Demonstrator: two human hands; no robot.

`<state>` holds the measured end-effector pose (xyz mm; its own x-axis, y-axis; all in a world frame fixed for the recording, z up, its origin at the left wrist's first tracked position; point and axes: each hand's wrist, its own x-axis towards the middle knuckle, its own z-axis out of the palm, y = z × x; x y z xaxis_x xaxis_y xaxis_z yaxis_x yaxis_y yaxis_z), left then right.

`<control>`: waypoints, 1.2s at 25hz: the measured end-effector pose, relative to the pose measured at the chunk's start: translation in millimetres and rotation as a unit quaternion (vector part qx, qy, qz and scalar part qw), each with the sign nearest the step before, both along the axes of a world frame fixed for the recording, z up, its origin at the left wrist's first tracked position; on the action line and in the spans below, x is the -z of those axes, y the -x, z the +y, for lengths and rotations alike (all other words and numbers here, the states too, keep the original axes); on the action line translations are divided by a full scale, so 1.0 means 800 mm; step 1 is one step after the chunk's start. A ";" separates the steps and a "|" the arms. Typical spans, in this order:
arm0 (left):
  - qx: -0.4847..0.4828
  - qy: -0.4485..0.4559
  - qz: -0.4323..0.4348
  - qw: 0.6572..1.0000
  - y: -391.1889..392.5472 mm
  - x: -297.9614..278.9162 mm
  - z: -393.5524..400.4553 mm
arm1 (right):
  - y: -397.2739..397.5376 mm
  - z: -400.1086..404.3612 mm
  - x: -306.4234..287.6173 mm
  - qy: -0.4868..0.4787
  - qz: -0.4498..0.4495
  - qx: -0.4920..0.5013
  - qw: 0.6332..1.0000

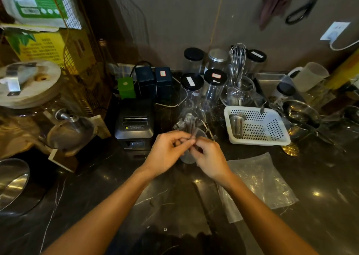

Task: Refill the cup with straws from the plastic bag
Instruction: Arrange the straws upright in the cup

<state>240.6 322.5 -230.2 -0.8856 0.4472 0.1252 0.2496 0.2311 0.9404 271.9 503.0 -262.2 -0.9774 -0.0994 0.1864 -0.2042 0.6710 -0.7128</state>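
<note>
Nearest on the dark marble desk [320, 206] lies a clear plastic bag [260, 182], flat and crumpled to the right of the forearms. It looks emptied or nearly so, though its clear film hides little and shows no plain straws inside. A second sheet of clear film seems to lie between the forearms, but it is too faint to be sure of.

Above it the two hands meet. The left hand [167, 151] has its fingers curled, pinching the lower ends of a small bunch of dark straws [191, 128]. The right hand [210, 155] pinches the same bunch just beside it, fingertips touching the left. Both grips are closed on the straws.

The bunch stands roughly upright over a clear cup [187, 157], which sits on the desk directly behind and partly under the hands. Whether the straw ends already reach into the cup cannot be told, since the hands cover its mouth. Shiny wrapping seems to cling round the bunch's top.

My reading: the straws are out of the bag and gathered, so the task is well along. What is left is lowering them into the cup and letting go.

Further back stand a receipt printer [134, 126], a white perforated basket [258, 126] and black-lidded jars [213, 85].
</note>
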 end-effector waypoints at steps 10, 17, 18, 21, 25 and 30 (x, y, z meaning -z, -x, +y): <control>-0.074 0.077 -0.020 0.994 0.022 0.026 0.033 | -0.018 0.057 0.001 0.140 0.022 0.247 0.958; -0.083 -0.022 0.029 0.996 0.038 -0.032 0.020 | -0.017 0.067 0.013 0.187 -0.077 0.243 0.949; -0.088 -0.023 0.034 0.995 0.041 -0.035 0.020 | -0.014 0.066 0.015 0.186 -0.099 0.235 0.949; -0.091 0.000 0.031 0.995 0.041 -0.027 0.027 | -0.008 0.064 0.027 0.152 -0.133 0.202 0.958; -0.030 0.135 -0.001 0.990 0.031 0.011 0.032 | -0.007 0.055 0.034 0.144 -0.146 0.164 0.965; -0.078 0.124 -0.041 0.988 0.015 0.036 0.027 | 0.002 0.051 0.035 0.127 -0.125 0.146 0.973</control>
